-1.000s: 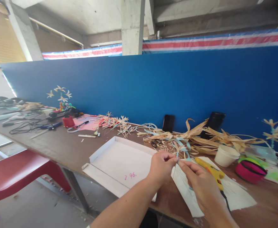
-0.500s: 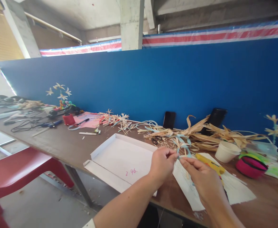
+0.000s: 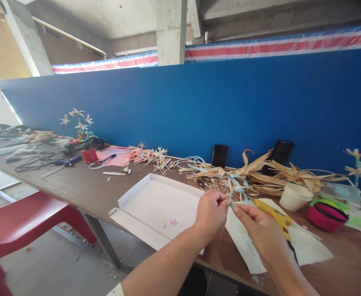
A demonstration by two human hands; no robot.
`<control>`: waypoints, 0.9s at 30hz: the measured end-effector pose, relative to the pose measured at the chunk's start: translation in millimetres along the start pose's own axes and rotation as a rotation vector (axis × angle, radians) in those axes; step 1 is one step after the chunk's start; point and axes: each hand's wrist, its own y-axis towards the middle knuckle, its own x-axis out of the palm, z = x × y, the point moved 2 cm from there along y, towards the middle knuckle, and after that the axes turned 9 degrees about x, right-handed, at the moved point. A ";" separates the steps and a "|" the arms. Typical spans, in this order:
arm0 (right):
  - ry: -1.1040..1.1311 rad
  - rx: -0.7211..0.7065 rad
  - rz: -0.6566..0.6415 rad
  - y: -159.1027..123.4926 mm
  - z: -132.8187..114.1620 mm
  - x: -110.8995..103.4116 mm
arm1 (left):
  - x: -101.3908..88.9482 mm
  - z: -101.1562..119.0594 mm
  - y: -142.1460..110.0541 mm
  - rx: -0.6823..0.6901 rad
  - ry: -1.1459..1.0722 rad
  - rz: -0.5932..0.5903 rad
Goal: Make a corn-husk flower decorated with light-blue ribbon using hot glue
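My left hand is closed in a pinch near the base of a small pale dried-husk flower. Close beside it, my right hand pinches at a light blue strip that meets the flower's stem. The two sets of fingertips almost touch, hiding much of the stem. A loop of blue ribbon lies just behind the flower. Under and beside the right hand are a paper sheet and a yellow glue gun.
An open white box lid marked "2 46." lies left of my hands. Dried husks, scissors, a phone, a white cup and a pink pouch sit along the table. A red chair stands at left.
The view has tilted down slightly since the first frame. Both hands stay together at the flower's stem; a pale stick seen under the right fingers half a second ago no longer shows.
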 end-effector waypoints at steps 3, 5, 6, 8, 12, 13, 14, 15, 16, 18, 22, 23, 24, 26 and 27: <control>-0.015 -0.007 -0.021 -1.0 -3.9 1.4 | 0.1 0.9 0.4 0.005 -0.003 0.002; -0.027 -0.011 -0.012 -1.6 -6.4 1.9 | -0.1 1.7 1.1 0.006 -0.002 0.006; -0.037 -0.012 0.004 -1.9 -7.5 2.0 | -0.3 2.1 1.6 0.005 -0.004 0.010; -0.086 -0.008 0.057 -2.7 -9.6 2.2 | -0.7 2.7 2.4 -0.002 -0.018 0.014; -0.217 -0.056 0.198 -5.6 -12.5 4.2 | -1.0 2.5 2.4 -0.041 -0.068 0.026; -0.243 -0.076 0.220 -6.5 -12.5 5.2 | -0.9 2.1 1.9 -0.060 -0.085 0.029; -0.269 -0.091 0.234 -7.4 -12.2 6.3 | -0.6 1.6 1.2 -0.089 -0.112 0.029; -0.292 -0.100 0.241 -8.2 -11.7 7.3 | -0.1 1.0 0.4 -0.123 -0.147 0.025; -0.309 -0.106 0.244 -8.9 -11.3 8.2 | 0.6 0.6 -0.4 -0.158 -0.187 0.018; -0.315 -0.118 0.244 -9.9 -11.5 8.9 | 2.3 0.2 -1.8 -0.215 -0.249 0.011; -0.260 -0.097 0.226 -8.9 -14.2 6.5 | 4.0 1.6 -1.9 -0.274 -0.263 0.024; -0.242 -0.080 0.206 -7.9 -14.5 5.4 | 3.9 2.1 -1.3 -0.295 -0.272 0.015; -0.218 -0.062 0.181 -6.7 -14.6 4.3 | 3.3 2.7 -0.6 -0.319 -0.290 0.000; -0.145 -0.030 0.120 -4.4 -13.7 2.1 | 0.9 4.5 1.2 -0.358 -0.354 -0.039; -0.101 -0.019 0.096 -3.4 -13.0 1.1 | -0.7 5.6 2.2 -0.369 -0.399 -0.064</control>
